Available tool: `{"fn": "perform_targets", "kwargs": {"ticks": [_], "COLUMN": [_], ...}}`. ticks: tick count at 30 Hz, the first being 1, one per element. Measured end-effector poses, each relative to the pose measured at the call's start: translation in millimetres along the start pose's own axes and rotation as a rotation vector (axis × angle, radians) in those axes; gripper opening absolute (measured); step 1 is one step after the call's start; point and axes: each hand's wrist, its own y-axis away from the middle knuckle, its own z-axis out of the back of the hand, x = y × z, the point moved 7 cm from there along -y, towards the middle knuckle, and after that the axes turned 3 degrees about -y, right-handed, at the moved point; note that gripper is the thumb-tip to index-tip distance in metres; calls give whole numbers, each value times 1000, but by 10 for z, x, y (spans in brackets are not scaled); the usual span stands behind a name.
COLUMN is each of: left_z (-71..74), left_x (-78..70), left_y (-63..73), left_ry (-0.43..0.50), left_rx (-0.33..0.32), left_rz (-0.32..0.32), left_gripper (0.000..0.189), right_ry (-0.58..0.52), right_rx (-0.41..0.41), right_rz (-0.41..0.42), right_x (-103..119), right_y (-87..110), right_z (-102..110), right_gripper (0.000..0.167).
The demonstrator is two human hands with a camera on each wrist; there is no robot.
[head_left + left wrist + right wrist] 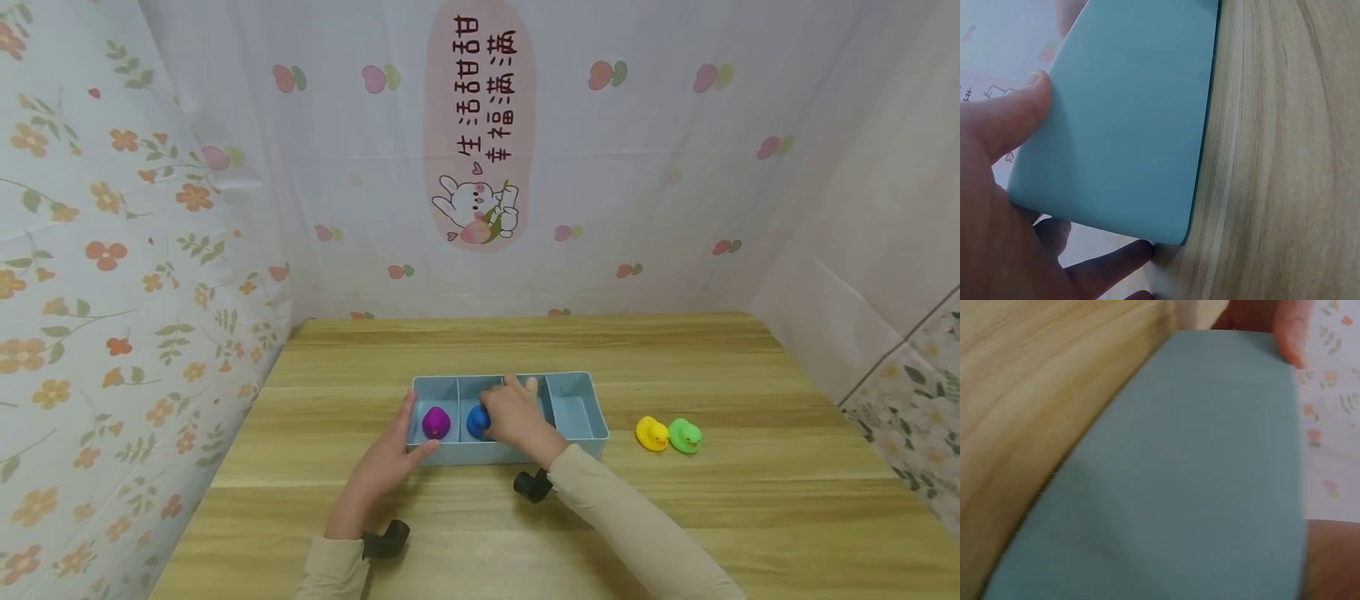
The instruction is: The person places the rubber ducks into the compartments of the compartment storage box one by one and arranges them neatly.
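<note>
A light blue box [480,452] with compartments in a row sits on the table. My left hand [387,454] grips its left end, the thumb at the front rim and the fingers along the end wall; in the left wrist view the box's side wall [1122,125] lies between them. A purple toy duck [436,423] rests in the leftmost compartment. In the compartment beside it, my right hand [517,414] reaches down and holds a blue toy duck [477,422], partly covered by the fingers. The right wrist view shows mainly the box wall [1179,469], with those fingers hidden.
To the right of the box, a yellow toy duck [652,434] and a green toy duck [685,436] stand side by side on the wooden table [360,350]. A printed curtain [337,167] hangs behind the table's far edge.
</note>
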Motion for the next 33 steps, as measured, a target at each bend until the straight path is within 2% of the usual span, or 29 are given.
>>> {"fn": "perform_targets", "kwargs": {"ticks": [4,9,13,17,23,33], "left_z": [-2,4,4,2,-15,-22], "left_x": [16,1,-8,-15,-4,14], "left_y": [5,1,9,14,13,10], "left_ry": [8,-2,-18,-5,-12,-12], "left_rx": [3,3,-4,-8,-12,-22], "left_rz": [11,17,10,9,14,-7], "left_gripper": [87,87,86,86,86,88], "right_ry": [-14,-46,-55,-99,-203,-275], "right_rx": [42,47,36,-19,-144,-203], "right_rz": [-5,1,9,27,29,-41], "right_x": [9,-6,-29,-65,-176,-430], "right_y": [1,29,42,81,162,304], "right_z": [46,129,135,198,387,474], "right_gripper": [34,41,39,33,25,20]}}
